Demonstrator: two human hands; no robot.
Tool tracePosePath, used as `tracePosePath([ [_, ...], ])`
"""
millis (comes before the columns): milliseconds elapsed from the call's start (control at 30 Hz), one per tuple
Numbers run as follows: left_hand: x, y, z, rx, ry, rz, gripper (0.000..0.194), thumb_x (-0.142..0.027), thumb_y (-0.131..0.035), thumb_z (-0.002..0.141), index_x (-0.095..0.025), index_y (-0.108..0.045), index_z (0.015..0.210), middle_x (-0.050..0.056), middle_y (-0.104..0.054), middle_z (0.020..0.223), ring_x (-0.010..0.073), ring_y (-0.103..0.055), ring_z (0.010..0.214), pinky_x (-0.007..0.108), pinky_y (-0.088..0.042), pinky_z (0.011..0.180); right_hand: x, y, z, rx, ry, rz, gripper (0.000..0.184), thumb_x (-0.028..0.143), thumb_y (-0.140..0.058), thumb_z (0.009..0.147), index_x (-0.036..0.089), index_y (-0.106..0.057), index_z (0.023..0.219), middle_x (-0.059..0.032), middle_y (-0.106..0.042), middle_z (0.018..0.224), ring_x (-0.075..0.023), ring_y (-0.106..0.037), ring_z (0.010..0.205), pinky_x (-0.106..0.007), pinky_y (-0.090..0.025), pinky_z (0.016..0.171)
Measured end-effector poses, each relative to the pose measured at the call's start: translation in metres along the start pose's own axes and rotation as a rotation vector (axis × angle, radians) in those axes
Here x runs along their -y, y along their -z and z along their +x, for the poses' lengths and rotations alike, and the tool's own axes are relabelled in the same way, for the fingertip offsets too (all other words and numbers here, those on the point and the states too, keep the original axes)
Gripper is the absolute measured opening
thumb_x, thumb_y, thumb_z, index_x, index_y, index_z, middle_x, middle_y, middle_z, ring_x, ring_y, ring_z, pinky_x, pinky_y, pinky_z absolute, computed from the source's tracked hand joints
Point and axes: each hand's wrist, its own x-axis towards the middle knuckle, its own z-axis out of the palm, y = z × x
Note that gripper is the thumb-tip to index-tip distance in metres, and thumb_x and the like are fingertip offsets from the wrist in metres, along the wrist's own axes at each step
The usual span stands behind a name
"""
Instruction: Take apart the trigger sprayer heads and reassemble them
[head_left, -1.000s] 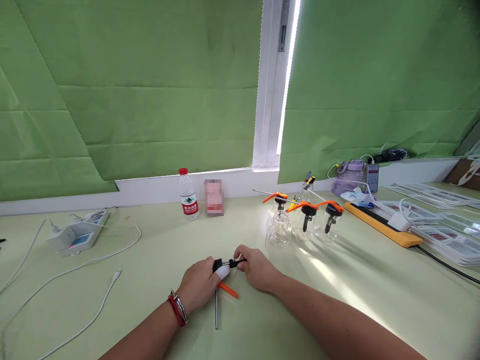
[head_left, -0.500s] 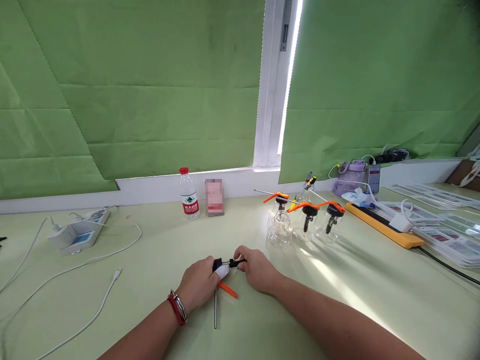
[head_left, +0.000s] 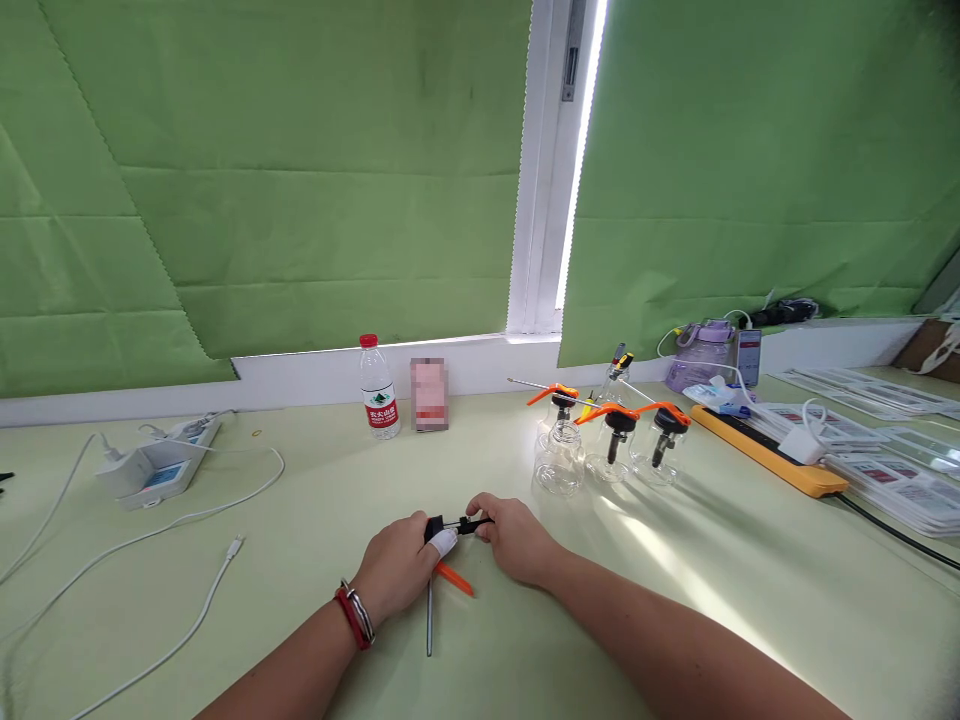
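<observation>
**Two bare hands gripped a small black mechanism above a pale green table**

In the head view, the left hand (head_left: 395, 570), with a white wrap on its thumb, was closed around the blockier left end of a black mechanism (head_left: 465, 525) with a thin metal shaft. The right hand (head_left: 517, 538) had its thumb and fingertips pinched together on the narrow right end. The mechanism lay between the two hands, low in the middle of the view, over the table (head_left: 337, 480).

An orange strip (head_left: 455, 579) and a silver rod (head_left: 430, 620) stuck out from beneath the left hand, toward the wearer; where they ended under it could not be told.

Beyond the right hand stood an open clear jar (head_left: 558, 468), near jars with black tops (head_left: 613, 462) that carried orange handles (head_left: 613, 411). Upright at the back were a red-capped water bottle (head_left: 381, 395) and, just beside it, a pink rectangular item (head_left: 429, 395), its face pixelated. A white power strip (head_left: 172, 470) and white cables (head_left: 191, 635) lay at left. At right were an orange bar-shaped item (head_left: 765, 450), a purple jug (head_left: 699, 355) and a phone (head_left: 748, 350). Green blinds (head_left: 322, 230) hung behind.
</observation>
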Motion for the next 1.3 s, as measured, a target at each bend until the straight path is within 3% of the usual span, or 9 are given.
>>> tracePosePath([
  [700,-0.001,0.003,-0.001,0.002,0.006,-0.006,0.036,-0.050,-0.032,0.085,-0.020,-0.048,0.073,0.005,-0.062,0.074,0.0198,-0.054,0.063,0.028,-0.028,0.052,0.001,0.002,-0.002,-0.014,0.024,-0.028,0.030,0.007,-0.046,0.078,0.022,-0.055,0.103,-0.0011,-0.061,0.074,-0.0136,-0.051,0.066,-0.022,-0.030,0.057],
  [1033,0.003,0.004,0.001,-0.012,0.042,-0.036,0.035,-0.052,-0.036,0.083,-0.020,-0.047,0.072,0.004,-0.062,0.074,0.0193,-0.055,0.063,0.027,-0.028,0.050,-0.002,0.002,-0.002,0.007,-0.008,0.029,0.017,0.012,-0.047,0.078,0.021,-0.058,0.088,0.0013,-0.056,0.068,-0.0118,-0.044,0.061,-0.022,-0.030,0.056],
  [1300,0.008,0.005,0.005,-0.058,0.099,-0.025,0.034,-0.051,-0.036,0.082,-0.021,-0.046,0.069,0.003,-0.062,0.072,0.0197,-0.056,0.063,0.027,-0.029,0.050,-0.022,0.029,-0.003,0.024,-0.056,0.097,0.017,0.016,-0.043,0.079,0.021,-0.054,0.090,0.0017,-0.060,0.074,-0.0110,-0.051,0.067,-0.020,-0.038,0.061],
])
